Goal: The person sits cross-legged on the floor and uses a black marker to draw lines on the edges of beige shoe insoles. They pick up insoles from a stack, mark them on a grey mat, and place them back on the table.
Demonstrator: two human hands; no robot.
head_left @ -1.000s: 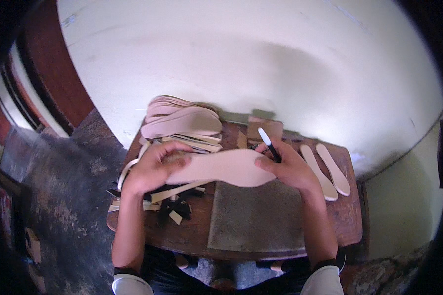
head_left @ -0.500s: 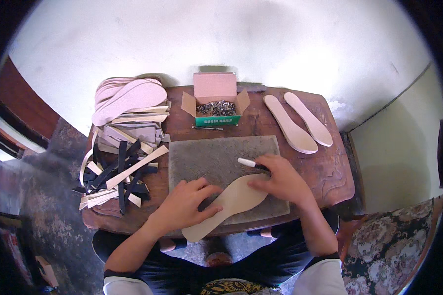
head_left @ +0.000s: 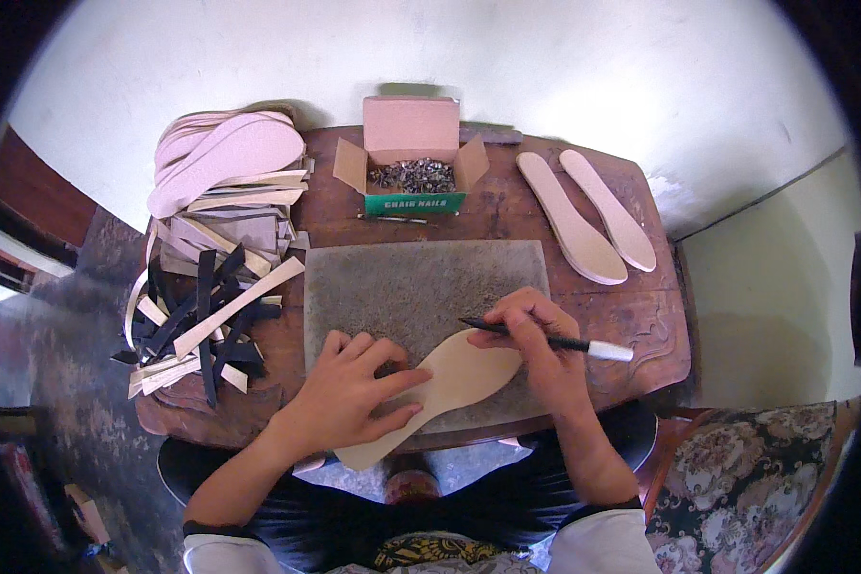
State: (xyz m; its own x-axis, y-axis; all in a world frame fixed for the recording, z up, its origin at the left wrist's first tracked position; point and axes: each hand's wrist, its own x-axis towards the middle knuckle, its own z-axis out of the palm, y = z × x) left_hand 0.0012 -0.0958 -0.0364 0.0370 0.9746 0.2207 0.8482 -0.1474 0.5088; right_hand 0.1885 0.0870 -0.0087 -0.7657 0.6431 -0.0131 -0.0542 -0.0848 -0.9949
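A beige sole-shaped piece (head_left: 464, 378) lies slantwise over the near edge of a grey slab (head_left: 392, 282), its narrow end reaching past the table. My left hand (head_left: 349, 392) rests on its narrow middle with the fingers apart, thumb and forefinger lying across the surface. In my right hand (head_left: 538, 354) is a black pen with a white end (head_left: 607, 351), pinched between thumb and fingers. Its dark tip points left, close to the upper edge of the sole piece's wide end. Whether the tip touches cannot be told.
At the back stands an open green box of small nails (head_left: 414, 177). A pair of beige soles (head_left: 584, 225) lies to the right. On the left are stacked pinkish soles (head_left: 225, 158) and a heap of black and cream strips (head_left: 210, 325). The wooden table (head_left: 660, 316) meets a white wall behind.
The pen has been turned round in my right hand: its white end pointed left before, now its dark tip does. My left hand stays on the sole piece. The whole view has shifted slightly.
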